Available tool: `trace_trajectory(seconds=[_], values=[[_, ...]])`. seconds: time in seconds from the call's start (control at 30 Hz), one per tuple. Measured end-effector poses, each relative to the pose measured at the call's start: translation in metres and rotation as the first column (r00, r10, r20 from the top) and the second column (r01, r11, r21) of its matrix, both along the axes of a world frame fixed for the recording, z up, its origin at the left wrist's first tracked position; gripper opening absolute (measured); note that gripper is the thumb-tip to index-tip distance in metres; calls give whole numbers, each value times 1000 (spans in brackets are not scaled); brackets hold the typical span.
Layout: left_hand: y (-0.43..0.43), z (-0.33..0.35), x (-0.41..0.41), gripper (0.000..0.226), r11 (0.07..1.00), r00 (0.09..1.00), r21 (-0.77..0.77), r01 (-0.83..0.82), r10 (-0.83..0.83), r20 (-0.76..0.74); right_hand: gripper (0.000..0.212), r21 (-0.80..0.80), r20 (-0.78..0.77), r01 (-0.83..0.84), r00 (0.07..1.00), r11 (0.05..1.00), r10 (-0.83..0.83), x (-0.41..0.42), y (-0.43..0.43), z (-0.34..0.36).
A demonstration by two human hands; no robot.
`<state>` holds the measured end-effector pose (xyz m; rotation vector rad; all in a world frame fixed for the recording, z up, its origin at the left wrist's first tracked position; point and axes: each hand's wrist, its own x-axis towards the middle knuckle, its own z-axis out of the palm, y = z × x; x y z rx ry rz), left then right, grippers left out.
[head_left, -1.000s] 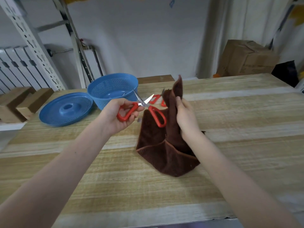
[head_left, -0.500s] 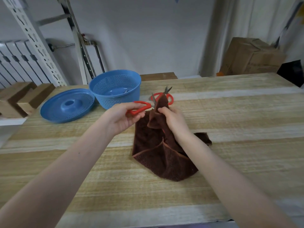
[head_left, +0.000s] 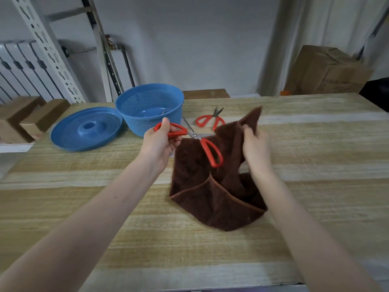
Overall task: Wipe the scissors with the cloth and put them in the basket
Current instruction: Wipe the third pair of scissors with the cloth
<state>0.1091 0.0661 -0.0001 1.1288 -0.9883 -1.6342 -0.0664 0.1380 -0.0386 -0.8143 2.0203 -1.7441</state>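
Note:
My left hand (head_left: pixel 162 142) grips one red handle of a pair of scissors (head_left: pixel 202 142), blades spread open. The other handle hangs down over the brown cloth (head_left: pixel 212 190). My right hand (head_left: pixel 255 146) pinches a raised fold of the cloth beside the scissors; the cloth's lower part lies on the wooden table (head_left: pixel 315 157). A second pair of red scissors (head_left: pixel 210 119) lies on the table behind. The blue basket (head_left: pixel 149 109) stands at the back left, with a metal blade tip showing inside it.
A blue perforated lid (head_left: pixel 86 129) lies left of the basket. Wooden blocks (head_left: pixel 27 116) sit on a ledge at far left. Behind are a metal rack (head_left: pixel 46 45), a radiator and a cardboard box (head_left: pixel 326 70) at back right.
The scissor blades were wrapped in the cloth half a second ago; now they are out, spread open, and my right hand has drawn the cloth fold away to the right.

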Motion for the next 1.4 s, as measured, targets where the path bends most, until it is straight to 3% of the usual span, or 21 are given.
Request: trace_trajectory(seconds=[0.1,0.17,0.23,0.3,0.37,0.5,0.57,0.67,0.8,0.9,0.97,1.03,1.1,1.17,1.27,1.33,1.4], values=[[-1,2,1,39,996,993,-49,74,-69,92,31,-57,-378,-54,925,997,28,10,-2,20],[1,3,-3,39,986,980,-89,140,-125,155,32,35,-626,-205,759,978,182,24,-8,22],[2,4,-5,36,975,966,-120,186,-159,206,31,192,-775,-331,526,924,350,30,-13,13],[1,6,-4,31,968,955,-132,213,-177,237,39,309,-865,-317,298,897,404,25,-15,5],[-1,6,-2,30,963,948,-125,237,-201,247,42,331,-922,-230,128,915,366,17,-15,2],[-4,9,1,31,943,914,-115,311,-264,308,45,403,-914,-228,-64,886,400,8,-15,7],[-4,10,-1,36,934,906,-126,335,-282,317,54,490,-867,-228,-31,841,497,5,-16,13],[-4,9,-3,39,932,912,-141,334,-282,298,59,577,-775,-252,131,777,618,2,-17,14],[-2,0,-3,38,934,918,-152,324,-271,289,69,573,-717,-313,256,758,648,11,-17,7],[1,-5,-2,34,930,914,-107,352,-317,251,59,530,-745,-269,306,804,593,14,-14,3],[5,-9,-2,33,926,887,-75,370,-328,326,44,469,-790,-168,358,867,497,15,-12,2],[8,-15,-4,37,910,803,-112,400,-289,522,35,419,-805,-130,403,898,434,21,-8,2],[6,-21,-4,41,856,689,-217,470,-202,697,30,406,-807,-146,407,902,429,23,-6,2],[2,-23,1,29,781,614,-293,551,-142,777,23,457,-709,-262,470,850,526,22,-3,1],[2,-20,5,6,718,644,-377,585,-129,754,19,425,-464,-479,613,768,639,17,-3,2],[5,-18,2,10,717,694,-441,540,-83,715,10,353,-422,-490,677,797,603,16,-6,7],[6,-14,-1,27,735,694,-452,505,-35,719,26,333,-459,-449,691,829,558,20,-7,13]])
